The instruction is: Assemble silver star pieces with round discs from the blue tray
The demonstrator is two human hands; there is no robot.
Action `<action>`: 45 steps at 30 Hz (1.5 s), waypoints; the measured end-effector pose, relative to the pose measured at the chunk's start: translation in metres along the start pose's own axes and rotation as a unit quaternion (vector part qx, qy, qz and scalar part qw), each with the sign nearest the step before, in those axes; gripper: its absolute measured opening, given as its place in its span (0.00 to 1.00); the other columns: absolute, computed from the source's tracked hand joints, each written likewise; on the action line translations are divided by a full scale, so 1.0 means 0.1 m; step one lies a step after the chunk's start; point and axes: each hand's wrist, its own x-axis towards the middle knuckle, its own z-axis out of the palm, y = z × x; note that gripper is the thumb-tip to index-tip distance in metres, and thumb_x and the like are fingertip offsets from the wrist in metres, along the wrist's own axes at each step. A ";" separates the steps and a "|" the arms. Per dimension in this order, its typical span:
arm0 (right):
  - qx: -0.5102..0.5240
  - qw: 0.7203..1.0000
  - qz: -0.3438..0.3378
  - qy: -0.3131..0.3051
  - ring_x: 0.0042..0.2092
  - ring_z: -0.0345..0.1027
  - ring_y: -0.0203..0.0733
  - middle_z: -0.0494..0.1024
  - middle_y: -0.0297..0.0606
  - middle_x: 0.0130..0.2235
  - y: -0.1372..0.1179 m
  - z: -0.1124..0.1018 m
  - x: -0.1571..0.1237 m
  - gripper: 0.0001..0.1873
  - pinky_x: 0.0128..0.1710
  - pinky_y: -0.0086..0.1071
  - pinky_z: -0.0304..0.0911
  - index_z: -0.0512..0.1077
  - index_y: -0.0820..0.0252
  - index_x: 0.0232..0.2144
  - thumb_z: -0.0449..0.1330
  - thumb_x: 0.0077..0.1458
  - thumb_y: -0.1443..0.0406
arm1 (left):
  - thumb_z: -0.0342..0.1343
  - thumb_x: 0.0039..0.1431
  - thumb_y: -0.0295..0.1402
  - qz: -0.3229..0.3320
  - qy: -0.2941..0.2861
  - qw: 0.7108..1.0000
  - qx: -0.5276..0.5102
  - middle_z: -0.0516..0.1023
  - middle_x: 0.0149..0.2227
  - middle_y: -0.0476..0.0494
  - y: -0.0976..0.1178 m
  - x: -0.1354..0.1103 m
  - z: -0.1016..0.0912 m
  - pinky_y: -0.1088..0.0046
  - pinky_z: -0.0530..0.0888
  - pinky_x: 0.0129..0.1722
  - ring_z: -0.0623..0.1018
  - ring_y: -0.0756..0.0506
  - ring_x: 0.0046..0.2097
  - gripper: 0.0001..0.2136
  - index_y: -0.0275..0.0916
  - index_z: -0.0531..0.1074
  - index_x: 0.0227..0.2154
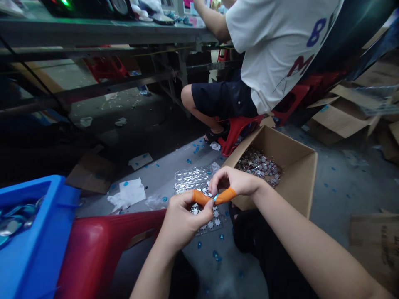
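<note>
My left hand [183, 218] and my right hand [232, 182] meet in front of me, each with an orange finger cot on the index finger. Both pinch a tiny blue piece [215, 197] between the cot tips and thumbs. Below the hands, on the floor, lies a clear plastic tray [195, 178] dotted with small white star-shaped parts. To the right stands an open cardboard box [296, 182] holding many small silvery parts [260, 166].
A blue plastic bin [34, 241] and a red stool [102, 245] stand at the lower left. Blue bits and paper scraps litter the grey floor. Another person in a white shirt [280, 45] sits on a red stool at a workbench [93, 31] ahead. Flattened cartons lie at the right.
</note>
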 end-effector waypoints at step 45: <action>-0.035 0.999 0.032 -0.004 0.37 0.74 0.36 0.79 0.36 0.35 -0.06 -0.01 -0.03 0.31 0.39 0.30 0.71 0.76 0.63 0.42 0.79 0.33 0.63 | 0.59 0.63 0.34 0.093 -0.040 0.983 0.152 0.79 0.33 0.47 0.04 0.03 -0.09 0.72 0.70 0.37 0.77 0.47 0.35 0.06 0.40 0.78 0.33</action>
